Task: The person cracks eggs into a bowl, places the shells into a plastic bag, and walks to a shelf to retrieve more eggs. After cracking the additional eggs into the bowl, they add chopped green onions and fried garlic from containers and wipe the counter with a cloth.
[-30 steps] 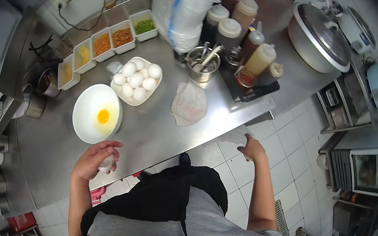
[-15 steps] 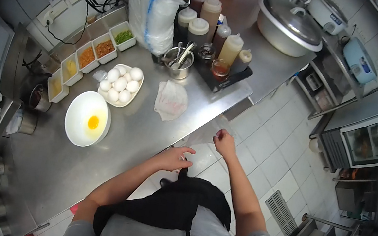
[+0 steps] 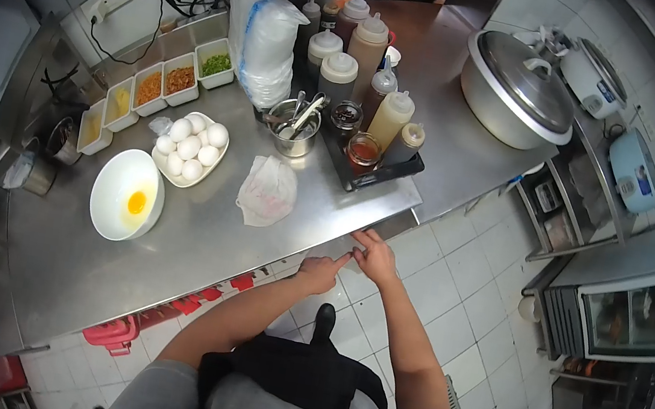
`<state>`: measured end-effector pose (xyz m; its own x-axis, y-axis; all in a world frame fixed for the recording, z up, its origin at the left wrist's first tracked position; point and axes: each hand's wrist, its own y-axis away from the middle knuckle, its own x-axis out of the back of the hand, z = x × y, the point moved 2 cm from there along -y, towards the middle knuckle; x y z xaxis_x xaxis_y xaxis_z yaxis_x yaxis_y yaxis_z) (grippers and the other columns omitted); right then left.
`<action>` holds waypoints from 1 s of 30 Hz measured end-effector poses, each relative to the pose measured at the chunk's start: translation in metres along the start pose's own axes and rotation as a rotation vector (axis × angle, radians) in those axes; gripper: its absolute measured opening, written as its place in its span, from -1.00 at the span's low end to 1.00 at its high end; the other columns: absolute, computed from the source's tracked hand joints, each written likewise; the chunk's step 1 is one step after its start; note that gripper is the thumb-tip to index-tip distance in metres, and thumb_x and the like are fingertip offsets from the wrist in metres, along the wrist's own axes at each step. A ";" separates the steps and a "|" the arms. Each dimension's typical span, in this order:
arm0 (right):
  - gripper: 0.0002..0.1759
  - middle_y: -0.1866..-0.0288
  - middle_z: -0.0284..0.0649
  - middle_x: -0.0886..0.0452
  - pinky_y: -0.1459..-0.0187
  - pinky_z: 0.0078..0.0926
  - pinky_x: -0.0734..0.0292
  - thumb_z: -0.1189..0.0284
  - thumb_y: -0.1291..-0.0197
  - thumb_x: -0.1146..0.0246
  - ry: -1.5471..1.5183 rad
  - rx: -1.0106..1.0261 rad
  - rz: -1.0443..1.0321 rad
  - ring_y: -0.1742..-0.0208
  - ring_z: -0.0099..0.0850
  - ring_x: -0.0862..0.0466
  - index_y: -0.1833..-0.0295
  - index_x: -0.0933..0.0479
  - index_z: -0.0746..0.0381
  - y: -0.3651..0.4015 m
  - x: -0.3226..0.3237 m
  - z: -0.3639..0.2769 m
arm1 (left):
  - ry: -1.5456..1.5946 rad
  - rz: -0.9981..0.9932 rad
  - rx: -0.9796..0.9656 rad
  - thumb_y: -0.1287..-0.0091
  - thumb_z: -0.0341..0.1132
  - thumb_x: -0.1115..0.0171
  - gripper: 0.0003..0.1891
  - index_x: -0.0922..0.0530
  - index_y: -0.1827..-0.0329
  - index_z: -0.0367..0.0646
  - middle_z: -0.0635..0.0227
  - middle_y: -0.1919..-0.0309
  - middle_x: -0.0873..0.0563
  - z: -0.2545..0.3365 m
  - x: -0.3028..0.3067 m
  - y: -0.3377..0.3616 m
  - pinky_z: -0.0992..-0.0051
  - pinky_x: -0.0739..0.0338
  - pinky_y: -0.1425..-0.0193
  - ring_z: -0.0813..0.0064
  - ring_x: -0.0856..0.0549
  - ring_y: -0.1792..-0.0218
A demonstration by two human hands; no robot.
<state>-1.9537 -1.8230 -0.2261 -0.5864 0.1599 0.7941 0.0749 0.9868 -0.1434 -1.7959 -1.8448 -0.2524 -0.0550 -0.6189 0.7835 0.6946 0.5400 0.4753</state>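
Just off the front edge of the steel counter (image 3: 202,227), my two hands come together. My left hand (image 3: 320,274) points its index finger toward the right fingers, its other fingers bent; no object shows in it. My right hand (image 3: 374,257) has fingers reaching out by the counter edge, one near the left fingertip, and nothing visible in its grasp. On the counter sits a white bowl (image 3: 105,198) holding a cracked egg with a whole yolk (image 3: 137,202). Beside it, a plate of white eggs (image 3: 189,148) stands behind a crumpled white cloth (image 3: 268,192).
Topping containers (image 3: 181,85) line the wall at the back left. Behind the cloth are a metal pot of utensils (image 3: 292,134) and a black tray (image 3: 384,174) of sauce bottles and jars. A lidded pot (image 3: 510,105) stands farther right. Red items (image 3: 113,333) show below the counter.
My hands, apart before, have come together near the counter edge. The right hand has moved left and down, its fingers now stretched. The view has shifted, showing red items below the counter.
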 end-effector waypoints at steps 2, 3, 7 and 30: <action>-0.67 0.26 -0.36 -0.63 0.23 -0.24 -0.58 0.41 -0.05 -0.34 0.035 0.082 -0.055 0.30 -0.24 -0.65 0.00 -0.64 0.00 -0.005 0.003 0.010 | -0.055 0.052 0.078 -0.18 -0.29 -0.17 -0.31 -0.21 -0.45 0.09 0.13 0.15 -0.70 0.003 -0.015 -0.027 0.13 -0.61 0.05 0.11 -0.72 0.13; -0.68 0.26 -0.37 -0.63 0.25 -0.26 -0.58 0.41 -0.06 -0.35 0.048 0.163 -0.040 0.31 -0.26 -0.65 0.00 -0.64 0.00 -0.008 0.001 0.017 | -0.084 0.076 0.114 -0.18 -0.31 -0.17 -0.34 -0.26 -0.41 0.04 0.14 0.16 -0.70 0.004 -0.018 -0.037 0.14 -0.61 0.05 0.12 -0.73 0.13; -0.75 0.29 -0.40 -0.64 0.30 -0.35 -0.54 0.36 -0.06 -0.37 0.141 0.433 0.015 0.36 -0.32 -0.62 0.08 -0.67 0.01 -0.015 -0.011 0.031 | 0.006 0.132 0.203 -0.21 -0.36 -0.11 -0.63 -0.50 -0.12 -0.10 0.12 0.17 -0.73 0.004 -0.025 -0.049 0.16 -0.62 0.07 0.10 -0.75 0.13; -0.81 0.31 -0.41 -0.67 0.16 -0.25 -0.55 0.28 -0.14 -0.29 0.073 0.603 -0.046 0.18 -0.36 -0.64 0.12 -0.67 -0.03 -0.029 -0.030 0.027 | 0.229 0.127 0.388 -0.17 -0.26 -0.16 -0.75 -0.58 0.15 -0.18 0.03 0.23 -0.73 0.004 -0.045 0.087 0.09 -0.61 0.05 0.00 -0.73 0.16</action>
<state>-1.9599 -1.8566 -0.2619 -0.5194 0.1399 0.8430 -0.4320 0.8082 -0.4003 -1.7357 -1.7674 -0.2447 0.2029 -0.6208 0.7572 0.3637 0.7658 0.5304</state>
